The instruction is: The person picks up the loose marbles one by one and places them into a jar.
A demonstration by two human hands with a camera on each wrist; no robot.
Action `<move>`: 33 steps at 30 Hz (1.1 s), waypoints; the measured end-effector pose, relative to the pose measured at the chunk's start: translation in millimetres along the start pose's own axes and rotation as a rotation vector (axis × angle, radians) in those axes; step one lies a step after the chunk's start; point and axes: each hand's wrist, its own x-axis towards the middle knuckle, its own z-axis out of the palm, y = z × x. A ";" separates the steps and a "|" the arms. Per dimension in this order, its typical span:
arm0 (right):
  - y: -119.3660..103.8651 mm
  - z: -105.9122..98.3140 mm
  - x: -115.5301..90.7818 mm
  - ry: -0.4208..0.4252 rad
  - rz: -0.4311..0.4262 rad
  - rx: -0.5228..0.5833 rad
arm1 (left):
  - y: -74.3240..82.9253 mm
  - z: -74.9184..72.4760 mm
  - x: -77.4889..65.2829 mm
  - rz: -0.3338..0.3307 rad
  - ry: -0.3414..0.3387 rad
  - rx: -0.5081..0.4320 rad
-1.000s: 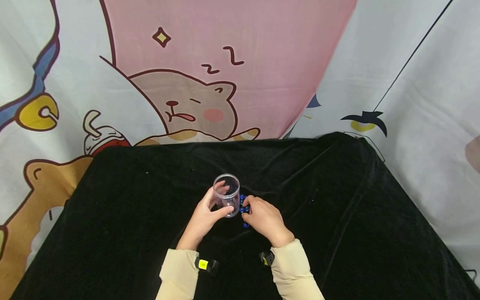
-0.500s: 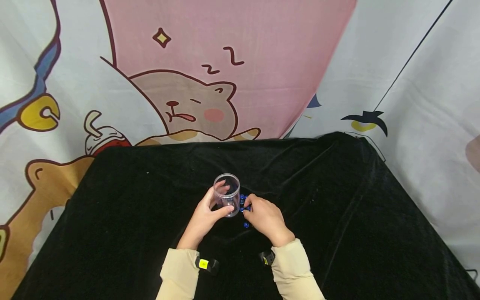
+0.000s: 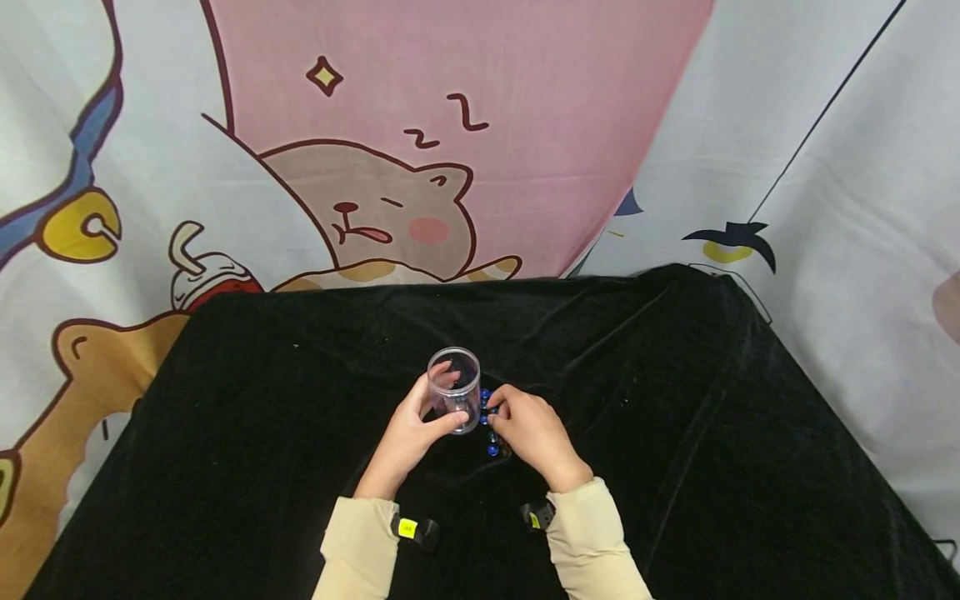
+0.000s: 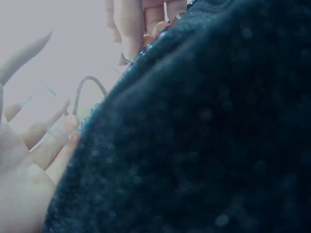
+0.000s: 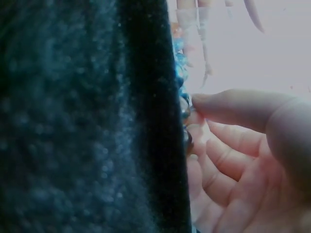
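Observation:
In the head view my left hand (image 3: 408,429) grips a clear, open-topped plastic jar (image 3: 454,373), thumb at the front and fingers round the far side. The jar stands upright on the black cloth. Against its right side lie several shiny blue marbles (image 3: 485,420). My right hand (image 3: 531,425) reaches in from the right, thumb and forefinger pinched together at them. From the right wrist, a brownish marble (image 5: 184,107) shows at those fingertips, with blue marbles (image 5: 180,63) beyond. The left wrist view catches both hands at the cloth's ridge; much there is washed out.
Black velvety cloth (image 3: 300,467) covers the table, with soft folds on the right. Behind it hangs a curtain (image 3: 570,100) printed with cartoon animals. One blue marble (image 3: 492,450) lies nearer me, beside dark brownish ones (image 3: 506,451).
My right hand has shifted slightly to the right and away from me, uncovering dark marbles near its heel. My left hand and the jar have stayed put.

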 end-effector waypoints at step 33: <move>-11.2 -11.0 2.3 0.370 -0.089 0.275 | 0.8 0.3 0.6 0.008 0.004 0.026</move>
